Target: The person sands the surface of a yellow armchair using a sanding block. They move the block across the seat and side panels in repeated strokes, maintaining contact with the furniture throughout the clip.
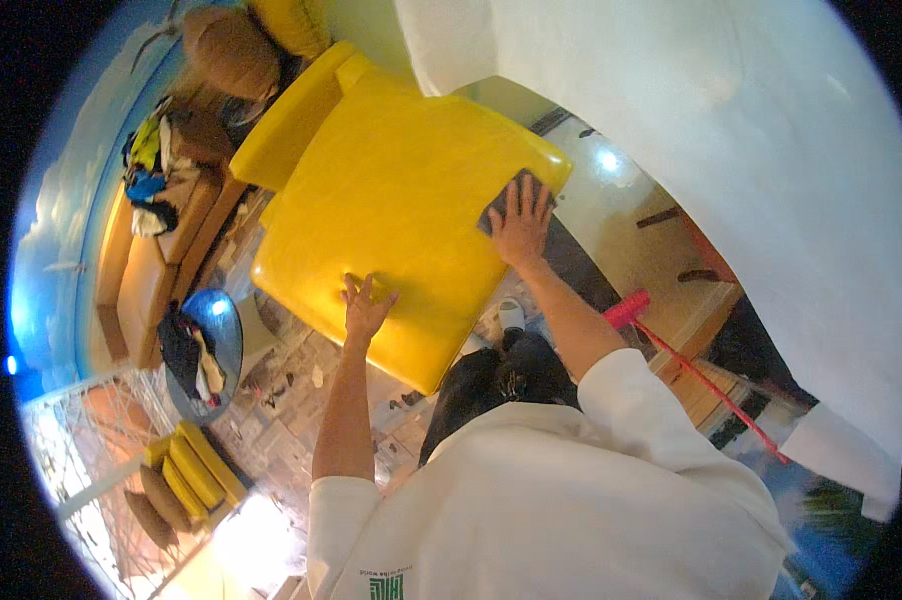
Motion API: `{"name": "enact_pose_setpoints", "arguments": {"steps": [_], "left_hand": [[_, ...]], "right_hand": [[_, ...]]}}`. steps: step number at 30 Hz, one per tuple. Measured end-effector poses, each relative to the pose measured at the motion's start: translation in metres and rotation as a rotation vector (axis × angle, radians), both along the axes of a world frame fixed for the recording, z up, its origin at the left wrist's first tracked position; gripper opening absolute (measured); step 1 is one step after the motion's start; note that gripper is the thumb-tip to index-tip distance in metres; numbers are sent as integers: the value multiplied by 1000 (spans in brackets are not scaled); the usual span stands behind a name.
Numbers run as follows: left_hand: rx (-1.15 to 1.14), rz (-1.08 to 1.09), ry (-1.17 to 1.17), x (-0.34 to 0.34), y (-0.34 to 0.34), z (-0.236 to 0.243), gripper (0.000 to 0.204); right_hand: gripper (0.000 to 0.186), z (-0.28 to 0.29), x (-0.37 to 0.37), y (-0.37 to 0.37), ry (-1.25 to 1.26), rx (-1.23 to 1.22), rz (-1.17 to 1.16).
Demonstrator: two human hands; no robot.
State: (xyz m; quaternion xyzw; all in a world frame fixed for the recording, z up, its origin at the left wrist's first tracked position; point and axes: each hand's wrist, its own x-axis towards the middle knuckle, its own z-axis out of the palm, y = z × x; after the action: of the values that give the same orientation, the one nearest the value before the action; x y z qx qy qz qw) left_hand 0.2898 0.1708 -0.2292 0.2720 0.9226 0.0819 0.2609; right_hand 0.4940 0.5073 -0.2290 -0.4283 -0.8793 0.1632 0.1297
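A big, glossy yellow padded seat [401, 190] fills the middle of the view, with a raised yellow part along its far left side. My right hand [521, 225] lies flat with fingers spread on a dark cloth [495, 212], near the seat's right edge. The palm and fingers hide part of the cloth. My left hand [367, 312] is open, its fingertips resting on the seat near its front edge, and holds nothing.
A red-headed tool with a long red handle [711, 385] leans at right. Left are a brown sofa [151, 280] piled with clothes, a round dark table [216, 330] with clothes, and a yellow armchair [193, 475]. A big white curved surface [771, 150] rises at right.
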Motion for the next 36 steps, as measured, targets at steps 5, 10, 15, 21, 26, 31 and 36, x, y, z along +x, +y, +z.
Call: {"name": "enact_pose_setpoints", "arguments": {"steps": [5, 10, 15, 21, 26, 31, 36], "left_hand": [[61, 227, 192, 27, -45, 16, 90], [-33, 326, 63, 54, -69, 27, 90], [-30, 249, -27, 46, -74, 31, 85], [59, 138, -51, 40, -95, 27, 73], [139, 45, -139, 31, -114, 36, 71], [85, -20, -314, 20, -124, 63, 70], [70, -183, -321, 9, -131, 73, 74]], "right_hand": [[87, -25, -21, 46, 87, -65, -280], [92, -39, -33, 79, 340, -314, -627], [97, -41, -18, 24, 430, -656, -833], [82, -50, -2, -118, 542, -925, -875], [82, -61, 1, -257, 518, -858, -1029], [87, -64, 8, -340, 544, -998, -1108], [86, -99, 24, -335, 715, -1140, -1007]]}}
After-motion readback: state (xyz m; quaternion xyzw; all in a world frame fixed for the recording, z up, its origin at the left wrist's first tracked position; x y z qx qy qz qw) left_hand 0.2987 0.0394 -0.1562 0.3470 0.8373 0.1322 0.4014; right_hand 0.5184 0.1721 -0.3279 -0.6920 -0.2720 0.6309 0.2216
